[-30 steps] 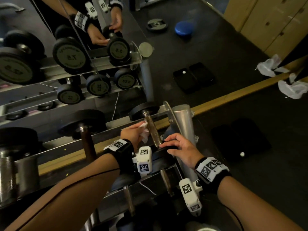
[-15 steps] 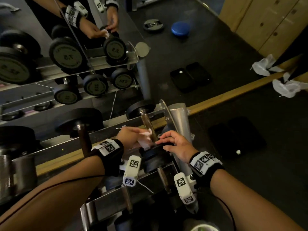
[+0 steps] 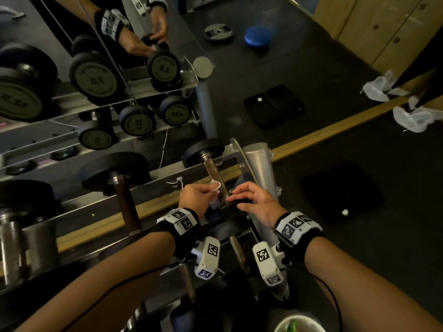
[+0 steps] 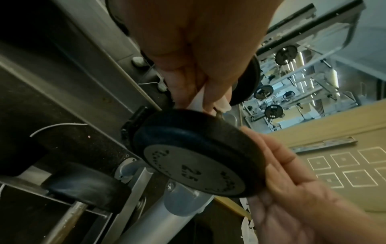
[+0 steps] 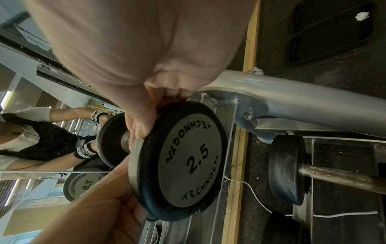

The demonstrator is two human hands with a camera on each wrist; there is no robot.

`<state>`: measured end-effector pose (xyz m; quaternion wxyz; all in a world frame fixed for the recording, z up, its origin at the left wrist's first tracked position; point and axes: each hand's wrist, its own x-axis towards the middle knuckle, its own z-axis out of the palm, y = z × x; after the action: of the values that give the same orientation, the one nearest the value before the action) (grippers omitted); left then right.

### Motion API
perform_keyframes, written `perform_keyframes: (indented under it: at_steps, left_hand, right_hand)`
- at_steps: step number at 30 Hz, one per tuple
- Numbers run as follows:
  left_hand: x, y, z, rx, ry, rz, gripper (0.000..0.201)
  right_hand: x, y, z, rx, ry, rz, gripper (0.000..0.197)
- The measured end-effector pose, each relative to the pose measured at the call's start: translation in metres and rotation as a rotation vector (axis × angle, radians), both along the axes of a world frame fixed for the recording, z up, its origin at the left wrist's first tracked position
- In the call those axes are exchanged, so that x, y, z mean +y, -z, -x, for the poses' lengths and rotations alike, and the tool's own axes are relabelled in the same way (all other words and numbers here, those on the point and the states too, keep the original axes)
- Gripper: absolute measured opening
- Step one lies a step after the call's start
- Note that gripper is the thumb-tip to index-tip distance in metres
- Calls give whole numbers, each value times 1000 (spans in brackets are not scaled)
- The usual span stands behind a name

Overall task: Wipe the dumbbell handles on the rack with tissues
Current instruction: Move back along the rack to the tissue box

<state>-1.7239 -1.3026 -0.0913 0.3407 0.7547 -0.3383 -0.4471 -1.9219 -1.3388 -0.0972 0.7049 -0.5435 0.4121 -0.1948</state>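
A white tissue (image 3: 215, 188) is pinched in the fingers (image 3: 208, 190) of the left hand (image 3: 195, 197) and is pressed against the near end of a dumbbell handle (image 3: 214, 174), right where the handle meets the near weight (image 3: 236, 204). The dumbbell is laid front to back at the right end of the rack's top shelf (image 3: 100, 204), just beside the silver post (image 3: 260, 164). From the left wrist view, the tissue (image 4: 198, 99) is seen squeezed between thumb and fingers just behind the black weight (image 4: 188, 143).

The near weight is gripped by the right hand (image 3: 257, 203), with the fingers (image 3: 241, 191) curled over its top edge. In the right wrist view, the grey end plate (image 5: 188, 160) is marked 2.5, and the thumb (image 5: 142, 125) is laid across the weight's rim. The far weight (image 3: 203, 149) is rested against the back rail, beside the mirror (image 3: 72, 68).

To the left, a bigger dumbbell (image 3: 119, 188) is sat on the same shelf. Further dumbbells are seen on the lower shelf, one of them (image 5: 296, 171) just under the post. On the dark floor (image 3: 359, 236) to the right, a crumpled white cloth (image 3: 412, 118) and a black mat (image 3: 340, 188) with a white scrap on it (image 3: 344, 212) are lying well apart from the rack. In the mirror, a weight plate (image 3: 219, 32) and a blue disc (image 3: 257, 37) are reflected.
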Motion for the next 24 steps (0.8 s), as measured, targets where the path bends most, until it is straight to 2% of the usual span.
perform_keyframes:
  at_steps: [6, 10, 12, 16, 18, 21, 24]
  left_hand:
    - [13, -6, 1, 16, 144, -44, 10]
    - [21, -7, -7, -96, 307, -32, 19]
    - [27, -9, -9, -138, 336, -25, 23]
    - [47, -20, -17, -89, 283, -43, 17]
    - [60, -30, -22, 15, 230, -41, 16]
    - [85, -54, -16, 119, 169, 5, 15]
    - [114, -81, 10, 162, 72, 140, 24]
  right_hand:
    - [10, -5, -7, 135, -11, 155, 39]
    - [16, -6, -10, 180, 50, 170, 40]
    - [21, -9, -14, 211, 99, 190, 43]
    - [38, -22, -16, 376, 104, 320, 50]
    - [46, -33, -7, 418, 66, 357, 44]
    - [64, -57, 22, 426, 88, 309, 30]
    - [94, -89, 72, 367, 229, 373, 28]
